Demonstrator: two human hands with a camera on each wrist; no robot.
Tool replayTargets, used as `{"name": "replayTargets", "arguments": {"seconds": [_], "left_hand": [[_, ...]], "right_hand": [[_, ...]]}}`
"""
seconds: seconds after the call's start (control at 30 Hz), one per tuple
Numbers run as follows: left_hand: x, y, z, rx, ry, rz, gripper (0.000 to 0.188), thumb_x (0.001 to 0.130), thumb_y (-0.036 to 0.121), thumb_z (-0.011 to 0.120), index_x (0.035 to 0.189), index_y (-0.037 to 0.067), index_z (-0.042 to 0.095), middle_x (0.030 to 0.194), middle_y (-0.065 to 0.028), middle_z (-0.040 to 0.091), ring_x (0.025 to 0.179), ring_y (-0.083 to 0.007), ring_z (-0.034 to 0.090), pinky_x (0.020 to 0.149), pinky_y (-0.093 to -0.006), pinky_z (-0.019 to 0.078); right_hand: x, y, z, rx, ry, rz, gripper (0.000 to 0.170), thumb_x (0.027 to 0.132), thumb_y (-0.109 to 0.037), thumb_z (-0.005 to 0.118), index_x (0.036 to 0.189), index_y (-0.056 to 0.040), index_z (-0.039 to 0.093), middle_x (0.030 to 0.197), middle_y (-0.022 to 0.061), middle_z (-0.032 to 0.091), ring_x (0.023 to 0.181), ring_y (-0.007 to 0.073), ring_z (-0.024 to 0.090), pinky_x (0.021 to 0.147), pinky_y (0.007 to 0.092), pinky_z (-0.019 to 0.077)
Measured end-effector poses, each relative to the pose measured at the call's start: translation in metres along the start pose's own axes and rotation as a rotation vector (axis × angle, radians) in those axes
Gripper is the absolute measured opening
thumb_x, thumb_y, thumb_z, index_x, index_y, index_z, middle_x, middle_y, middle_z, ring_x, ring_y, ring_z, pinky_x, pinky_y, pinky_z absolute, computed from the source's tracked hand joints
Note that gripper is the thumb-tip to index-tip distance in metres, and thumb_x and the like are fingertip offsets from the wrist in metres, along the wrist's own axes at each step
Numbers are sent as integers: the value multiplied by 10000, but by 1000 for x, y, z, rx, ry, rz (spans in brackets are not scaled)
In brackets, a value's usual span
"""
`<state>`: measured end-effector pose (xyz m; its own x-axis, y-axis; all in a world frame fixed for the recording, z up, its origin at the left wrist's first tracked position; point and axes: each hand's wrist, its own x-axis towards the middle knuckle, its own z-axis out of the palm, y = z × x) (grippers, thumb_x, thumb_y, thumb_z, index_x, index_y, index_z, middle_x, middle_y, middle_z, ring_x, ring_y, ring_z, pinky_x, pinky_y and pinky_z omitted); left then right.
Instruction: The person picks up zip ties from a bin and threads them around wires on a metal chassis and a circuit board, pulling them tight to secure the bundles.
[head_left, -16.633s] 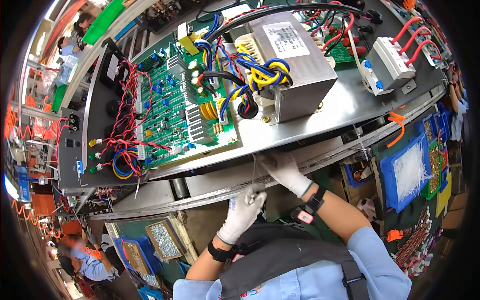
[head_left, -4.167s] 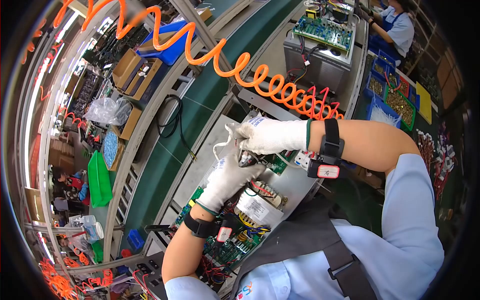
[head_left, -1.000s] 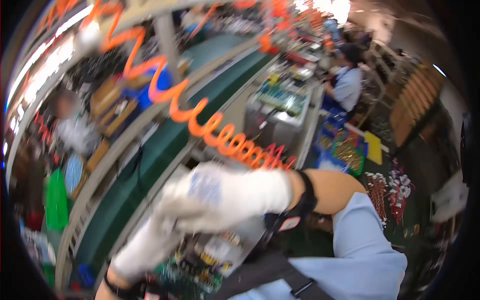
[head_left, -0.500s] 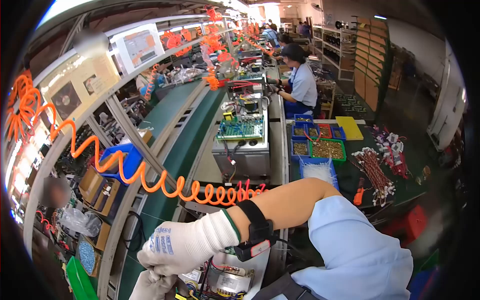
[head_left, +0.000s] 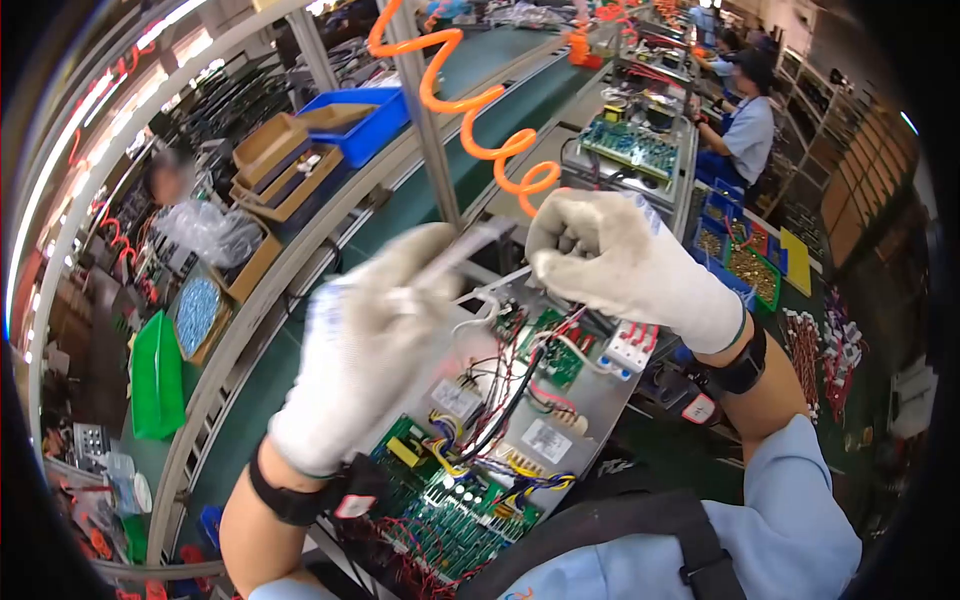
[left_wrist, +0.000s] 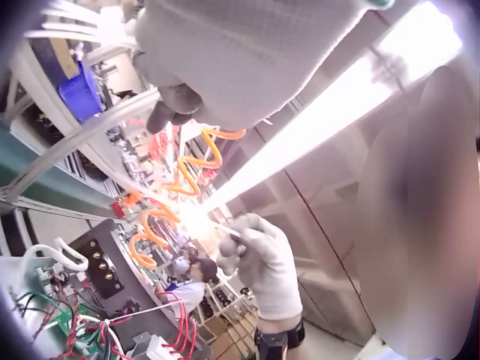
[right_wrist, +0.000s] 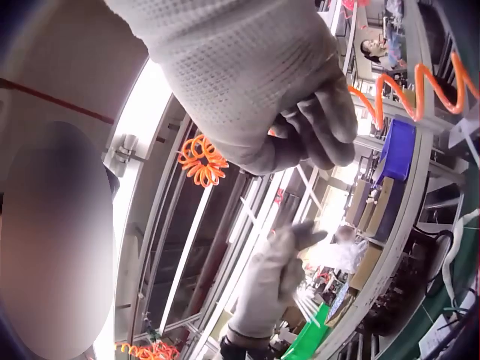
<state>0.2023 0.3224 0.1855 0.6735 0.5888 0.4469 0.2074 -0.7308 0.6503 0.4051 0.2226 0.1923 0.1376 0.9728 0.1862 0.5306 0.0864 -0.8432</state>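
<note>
In the head view my gloved left hand [head_left: 365, 345] is raised over the left side of an opened metal unit [head_left: 590, 400], gripping several thin white strips [head_left: 462, 252], blurred here. These strips [left_wrist: 71, 24] also stick out at the upper left of the left wrist view. My right hand [head_left: 640, 265], fingers curled, is held above the unit's far end. It pinches a thin white strip [left_wrist: 225, 229], seen in the left wrist view. Below the hands lie a looped white cable [head_left: 480, 315], a white breaker block [head_left: 632, 345], coloured wires and green circuit boards [head_left: 455, 530].
An orange coiled hose [head_left: 480, 150] hangs beyond the hands, beside a metal post [head_left: 425, 120]. Another unit [head_left: 630, 150] stands further up the line. Parts bins [head_left: 752, 275] are at the right; a blue bin [head_left: 385, 125] and green tray [head_left: 157, 380] are at the left.
My hands, close together at the lower left half a second ago, are now apart and higher in view. The head view has tilted down, showing more of the unit.
</note>
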Motion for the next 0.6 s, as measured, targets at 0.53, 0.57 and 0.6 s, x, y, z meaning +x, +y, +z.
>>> {"name": "replayTargets", "arguments": {"seconds": [0.53, 0.57, 0.6], "left_hand": [[-14, -117, 71, -230, -406, -446, 219, 973, 221, 482, 871, 40, 553, 589, 48, 431, 474, -32, 380, 416, -249, 310], [-16, -115, 67, -193, -433, -367, 216, 976, 209, 458, 898, 32, 556, 591, -4, 479, 439, -123, 405, 427, -299, 358], [-24, -121, 68, -149, -453, -209, 200, 970, 197, 456, 910, 36, 559, 610, -32, 504, 449, -170, 435, 439, -319, 378]], "right_hand": [[-34, 141, 94, -419, -42, -194, 195, 914, -121, 508, 1023, 14, 596, 871, 154, 600, 821, 318, 605, 693, 423, 493], [-31, 151, 100, -604, -24, -294, 209, 907, -145, 508, 1010, 18, 590, 951, 158, 611, 911, 369, 592, 741, 461, 498], [-31, 156, 102, -625, 38, -204, 248, 914, -200, 495, 1021, 7, 581, 1013, 155, 595, 974, 355, 575, 804, 472, 474]]}}
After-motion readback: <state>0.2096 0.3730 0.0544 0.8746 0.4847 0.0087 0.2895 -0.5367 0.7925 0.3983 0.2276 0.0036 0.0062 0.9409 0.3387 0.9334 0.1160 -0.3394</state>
